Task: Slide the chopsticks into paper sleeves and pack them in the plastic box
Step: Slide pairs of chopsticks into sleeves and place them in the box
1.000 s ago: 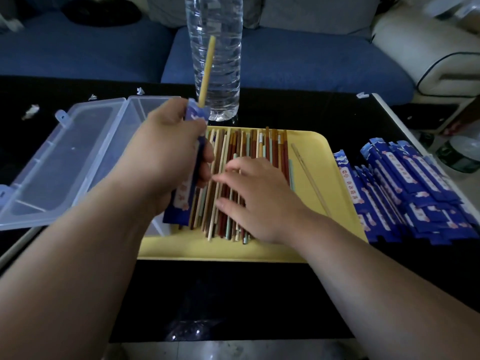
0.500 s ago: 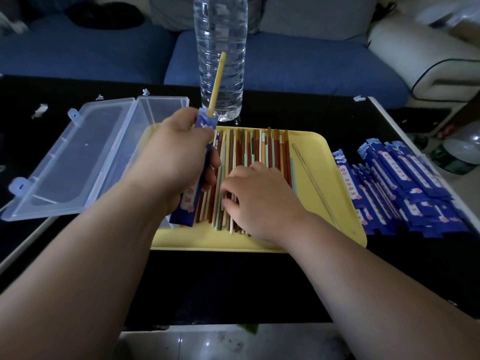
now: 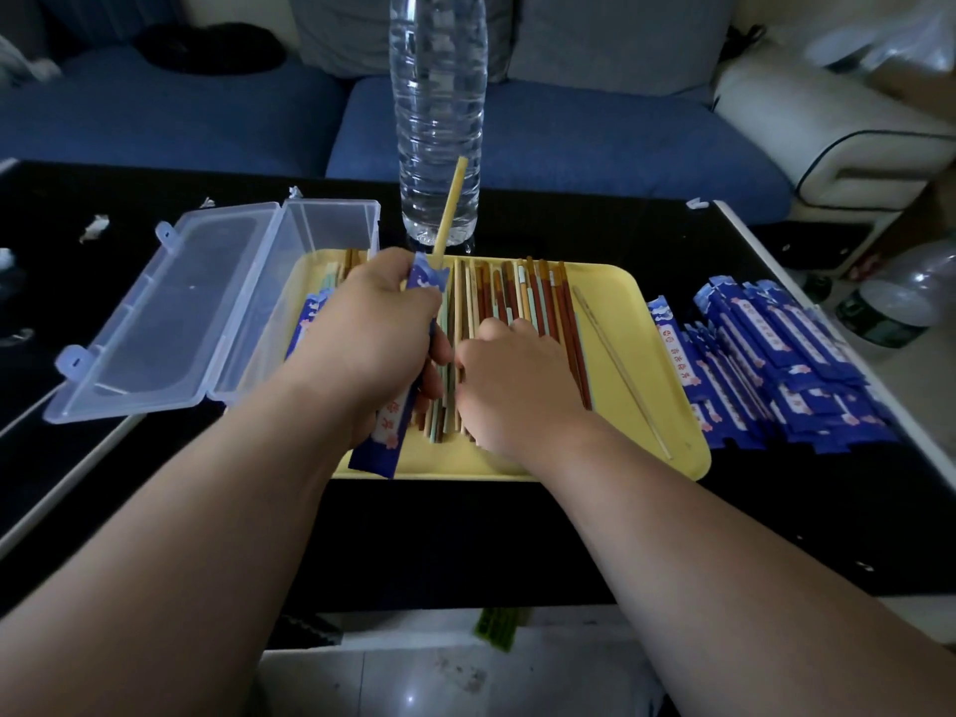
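One yellow tray (image 3: 636, 354) lies under the left hand (image 3: 372, 333) and right hand (image 3: 517, 385). One plastic box (image 3: 207, 302) sits left of them. There are two bottles: a tall bottle (image 3: 439, 95) beyond and a second bottle (image 3: 900, 302) far right. The left hand grips one sleeve (image 3: 380, 447) holding one chopstick (image 3: 450, 204). The loose chopsticks (image 3: 538, 302) and stacked sleeves (image 3: 776, 364) are too many to count.

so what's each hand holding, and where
Left hand grips the paper sleeve around its middle, yellow chopstick poking out the top. Right hand touches the loose chopsticks; a grip cannot be told.

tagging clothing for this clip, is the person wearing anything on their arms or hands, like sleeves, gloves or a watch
Nothing worn shows. The left forearm and right forearm are bare to the frame edge, with no sleeve or cuff. The left hand and right hand are ungloved, and neither wrist shows a watch or band. The light is too dim to rule out rings.
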